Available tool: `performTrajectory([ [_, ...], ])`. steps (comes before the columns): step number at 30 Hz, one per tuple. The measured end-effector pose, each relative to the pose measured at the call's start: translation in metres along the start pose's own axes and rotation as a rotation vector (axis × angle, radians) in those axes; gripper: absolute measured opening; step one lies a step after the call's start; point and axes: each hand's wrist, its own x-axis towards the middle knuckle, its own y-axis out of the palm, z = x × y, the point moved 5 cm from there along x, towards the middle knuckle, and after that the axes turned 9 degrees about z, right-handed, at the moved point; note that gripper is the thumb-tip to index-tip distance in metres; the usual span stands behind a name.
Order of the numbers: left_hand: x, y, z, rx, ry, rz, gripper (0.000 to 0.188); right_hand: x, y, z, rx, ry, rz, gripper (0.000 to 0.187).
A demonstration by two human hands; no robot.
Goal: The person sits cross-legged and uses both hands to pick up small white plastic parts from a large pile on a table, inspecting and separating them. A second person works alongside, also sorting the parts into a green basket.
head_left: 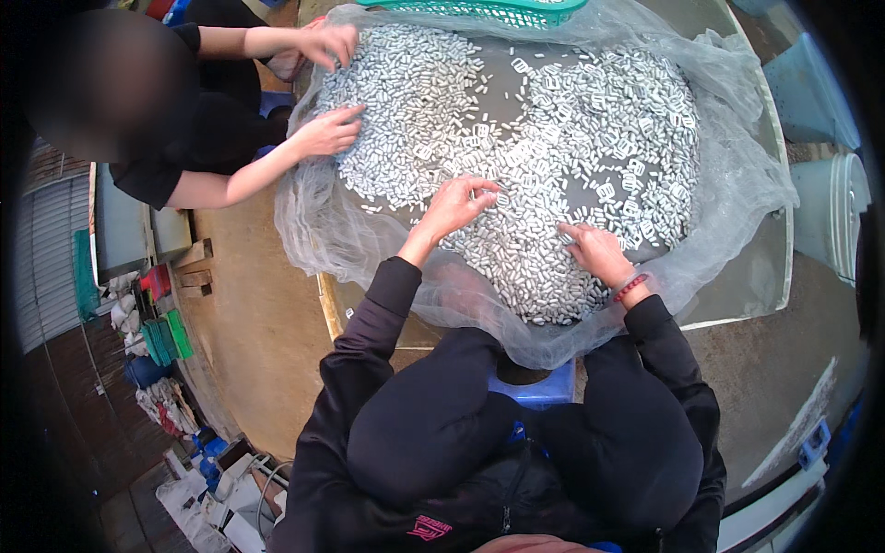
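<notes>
A wide heap of small silvery-grey, capsule-shaped pieces [535,267] lies spread on a sheet of translucent mesh [728,198] over a low table. Among them are flat, slotted buckles [606,191], mostly on the right half. My left hand [454,207] is over the middle of the heap, thumb and forefinger closed together at a light piece too small to make out. To its right, my right hand [601,253] rests on the near edge of the heap. Its forefinger reaches out to touch the pieces, the thumb apart from it; nothing shows in its grip.
Across the left corner a co-worker's two hands [327,134] work at the same heap. A green plastic basket [498,11] stands at the far edge. Pale buckets [825,217] line the right side. A blue stool [544,392] is between my knees, by the table's near edge.
</notes>
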Motion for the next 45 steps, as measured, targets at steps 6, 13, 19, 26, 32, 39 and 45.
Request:
performTrajectory([
  [6,-0.008,0.008,-0.012,0.344,0.133,-0.068,0.027,0.006,-0.009,-0.041,-0.175,0.227,-0.11,0.021],
  [13,0.015,0.023,-0.015,0.461,0.202,-0.111,0.011,-0.04,-0.027,-0.05,1.487,0.362,-0.082,0.02],
  [19,0.013,0.01,-0.014,-0.379,0.093,0.046,0.024,-0.03,-0.044,-0.014,1.838,0.029,-0.007,0.021],
  [26,-0.004,0.016,-0.011,-1.348,0.017,0.221,0.022,-0.016,-0.047,0.02,1.959,-0.05,-0.002,0.034],
  [32,-0.029,0.081,-0.035,-1.633,-0.063,0.508,0.042,-0.006,-0.083,0.084,1.115,-0.097,0.038,0.031],
  [39,-0.04,0.117,-0.026,-1.817,-0.395,0.204,0.044,-0.001,-0.096,0.148,0.165,-0.382,-0.122,0.062],
  [45,0.049,-0.034,-0.084,-1.99,0.072,0.193,0.03,-0.005,-0.13,0.095,0.468,-0.17,-0.453,0.051],
])
